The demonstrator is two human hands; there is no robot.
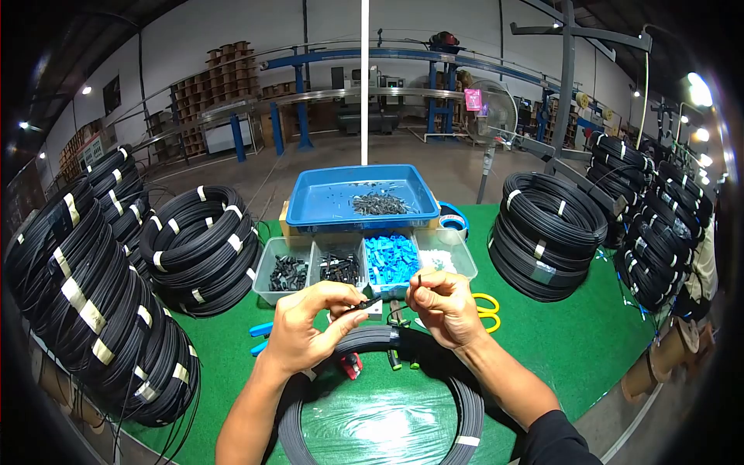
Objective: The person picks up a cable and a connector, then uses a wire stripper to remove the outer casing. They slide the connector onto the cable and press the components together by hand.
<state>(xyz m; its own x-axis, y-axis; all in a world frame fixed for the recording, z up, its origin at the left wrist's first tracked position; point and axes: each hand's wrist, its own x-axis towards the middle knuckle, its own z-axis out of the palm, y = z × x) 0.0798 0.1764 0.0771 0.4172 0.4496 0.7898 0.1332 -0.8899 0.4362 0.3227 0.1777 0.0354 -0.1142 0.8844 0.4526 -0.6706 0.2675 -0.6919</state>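
My left hand [314, 325] pinches a small black connector [367, 302] between thumb and fingertips, above the near side of the bins. Just to its right, my right hand [448, 310] has its thumb and forefinger closed on a thin black cable end [419, 280]. A short stretch of black cable runs between the two hands. Below them, a large coil of black cable [468, 403] lies on the green table. Behind the hands, a clear divided bin [271, 252] holds black parts, blue connectors [391, 260] and white pieces [438, 260].
A blue tray [318, 190] with black scraps stands behind the bins. Stacked cable coils [198, 248] rise on the left, with more coils [546, 232] on the right. Yellow-handled scissors [490, 311], blue-handled pliers [261, 329] and a red tool [352, 366] lie on the green table [558, 333].
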